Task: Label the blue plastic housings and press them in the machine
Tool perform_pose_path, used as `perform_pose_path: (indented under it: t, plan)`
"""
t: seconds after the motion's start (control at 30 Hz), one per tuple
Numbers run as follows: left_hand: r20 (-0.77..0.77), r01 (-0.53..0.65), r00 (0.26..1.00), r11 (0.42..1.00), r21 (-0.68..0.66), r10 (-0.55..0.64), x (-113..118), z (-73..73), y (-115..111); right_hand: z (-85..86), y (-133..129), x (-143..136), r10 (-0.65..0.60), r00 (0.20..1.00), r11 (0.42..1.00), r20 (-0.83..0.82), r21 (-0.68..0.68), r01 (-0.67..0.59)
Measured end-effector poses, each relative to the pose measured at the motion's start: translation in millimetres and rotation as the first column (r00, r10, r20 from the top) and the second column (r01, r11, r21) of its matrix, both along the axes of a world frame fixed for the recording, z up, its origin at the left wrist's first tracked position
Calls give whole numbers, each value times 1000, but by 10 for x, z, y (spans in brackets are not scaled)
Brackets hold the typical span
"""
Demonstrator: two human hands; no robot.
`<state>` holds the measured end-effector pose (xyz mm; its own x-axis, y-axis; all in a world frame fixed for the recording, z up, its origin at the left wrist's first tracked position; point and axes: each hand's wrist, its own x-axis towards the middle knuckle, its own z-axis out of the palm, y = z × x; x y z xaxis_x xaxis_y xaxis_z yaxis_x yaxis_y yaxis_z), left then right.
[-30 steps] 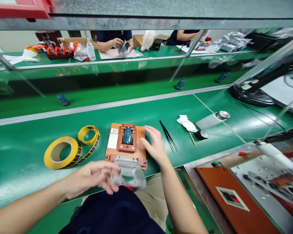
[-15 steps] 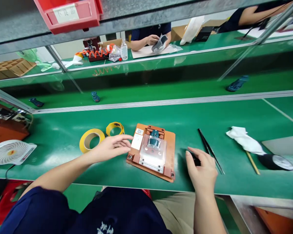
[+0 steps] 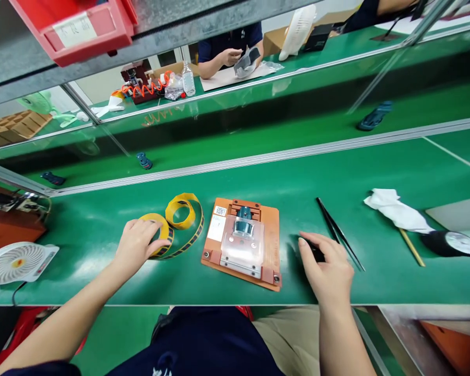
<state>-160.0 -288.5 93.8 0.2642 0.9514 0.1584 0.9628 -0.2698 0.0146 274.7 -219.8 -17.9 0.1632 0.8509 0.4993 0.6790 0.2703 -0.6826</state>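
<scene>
My left hand lies over the yellow tape roll, its thumb and fingers on the ring. Beside that roll, a second yellow coil trails a strip with dark marks. An orange fixture sits in front of me, holding a dark teal part under a clear plate. To the right of the fixture, my right hand rests on the bench with curled fingers apart from the thumb; no object shows between them. Black tweezers lie just beyond it.
A small white fan and an orange box machine stand at the left. White cloth, a stick and a black round item lie right. A red bin hangs above; a person works opposite.
My left hand has moved left from the fixture's edge onto the tape roll. The strip between the two rolls now shows. My right hand stays beside the fixture. The view has shifted slightly.
</scene>
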Motion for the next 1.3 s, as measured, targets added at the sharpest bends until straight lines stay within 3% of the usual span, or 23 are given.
perform_pose_path:
  t: [0.13,0.27,0.37,0.5,0.63,0.73,0.8,0.87,0.93,1.0,1.07,1.3]
  plan:
    - [67,45,997,998,-34,-43,265,-12,466,79,-60,35,-39,999,998,-38,53,41]
    - [129,-95,986,990,-107,108,416,-21,988,113,3,232,-203,974,976,101,101,193]
    - [155,-154,970,969,-193,185,504,15,1329,33,96,454,-346,901,935,261,17,354]
    - [156,-159,967,953,-259,204,635,55,1632,-145,198,642,-334,853,912,402,-89,400]
    - [200,-152,953,931,-332,227,687,61,1808,-212,247,687,-329,865,922,379,-68,380]
    - [319,-168,905,924,-343,283,628,93,1814,-125,246,666,-335,923,930,187,-90,356]
    - [418,-169,852,922,-349,314,572,134,1729,-5,243,597,-344,931,934,-125,-148,326]
    - [564,-128,753,917,-378,338,531,172,1584,156,253,465,-272,802,961,-532,-195,196]
    - [741,-61,559,909,-411,372,514,189,1413,341,280,269,-120,580,987,-806,-161,-19]
    - [851,-23,336,906,-422,404,514,176,1252,528,320,21,4,440,970,-898,-104,-220]
    - [883,-43,223,909,-415,413,518,141,1117,699,362,-263,67,387,935,-919,-78,-347]
    - [914,-215,198,926,-311,354,529,92,759,1142,481,-1252,214,297,729,-931,-50,-682]
